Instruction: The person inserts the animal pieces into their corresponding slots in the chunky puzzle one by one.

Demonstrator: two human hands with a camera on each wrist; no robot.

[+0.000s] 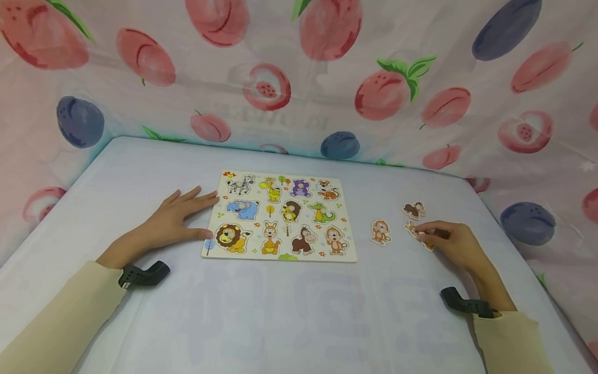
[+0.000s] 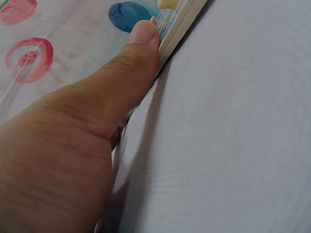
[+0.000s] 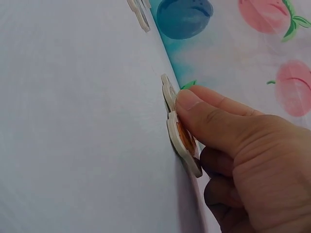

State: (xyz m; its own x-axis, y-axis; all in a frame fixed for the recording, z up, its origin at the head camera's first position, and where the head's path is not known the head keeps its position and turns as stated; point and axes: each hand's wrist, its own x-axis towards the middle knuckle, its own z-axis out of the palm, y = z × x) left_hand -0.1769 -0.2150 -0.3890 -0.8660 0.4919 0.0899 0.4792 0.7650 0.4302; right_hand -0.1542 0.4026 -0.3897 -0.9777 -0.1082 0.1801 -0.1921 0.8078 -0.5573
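A flat animal puzzle board (image 1: 283,243) lies on the table, with zebra, giraffe, hippo, tiger, elephant, hedgehog, crocodile, lion, kangaroo, gorilla and monkey pictures. My left hand (image 1: 173,221) is spread at its left edge, thumb and fingertips touching the border. In the left wrist view the thumb (image 2: 131,63) rests against that edge. To the board's right, my right hand (image 1: 455,244) pinches an orange kangaroo puzzle piece (image 3: 182,141) between thumb and index finger, partly covering it. A gorilla piece (image 1: 413,210) lies just beyond that hand, and a monkey piece (image 1: 381,232) lies between it and the board.
A white cloth covers the table (image 1: 280,317). Behind and at both sides hangs a fruit-print curtain (image 1: 313,114). Each wrist carries a black band with a camera mount, the left mount (image 1: 147,274) and the right mount (image 1: 464,302).
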